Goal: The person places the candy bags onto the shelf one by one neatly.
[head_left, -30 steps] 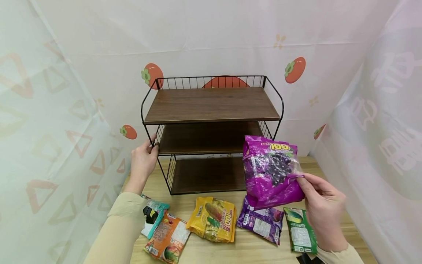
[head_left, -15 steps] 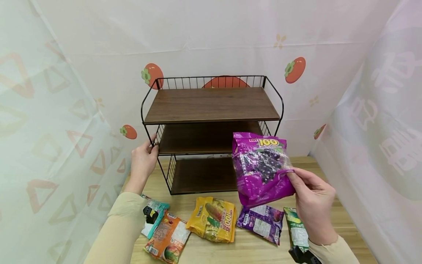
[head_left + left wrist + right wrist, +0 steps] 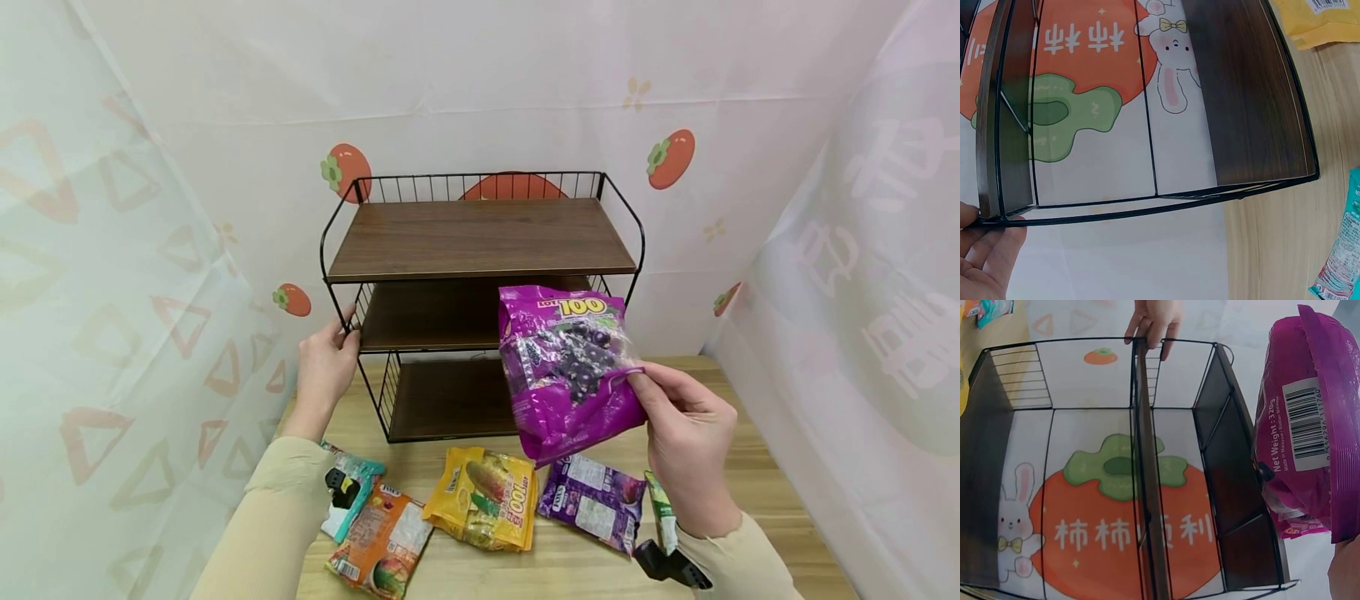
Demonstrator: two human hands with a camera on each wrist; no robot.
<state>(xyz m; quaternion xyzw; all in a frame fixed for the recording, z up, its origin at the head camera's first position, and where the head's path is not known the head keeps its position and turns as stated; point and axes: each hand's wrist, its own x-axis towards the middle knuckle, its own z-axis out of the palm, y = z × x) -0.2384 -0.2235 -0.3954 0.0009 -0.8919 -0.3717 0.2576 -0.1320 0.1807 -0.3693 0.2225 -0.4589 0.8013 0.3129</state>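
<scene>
My right hand (image 3: 692,442) pinches the lower right corner of a purple candy bag (image 3: 573,375) printed with "100" and dark berries. The bag hangs in front of the right side of a three-tier shelf rack (image 3: 480,242) with brown boards and a black wire frame. In the right wrist view the bag's back (image 3: 1300,431) shows a barcode. My left hand (image 3: 326,362) grips the rack's left side at the middle board; the left wrist view has its fingers (image 3: 1007,256) around the wire and board edge. The bag covers part of the middle and bottom boards.
On the wooden table before the rack lie a teal bag (image 3: 356,483), an orange bag (image 3: 382,542), a yellow bag (image 3: 483,500), a violet bag (image 3: 594,504) and a green bag (image 3: 662,508), partly hidden by my right wrist. Printed cloth (image 3: 480,83) surrounds the back and sides.
My right hand has carried the purple candy bag leftward and slightly up, across the front of the rack. The left hand and the rack have stayed in place.
</scene>
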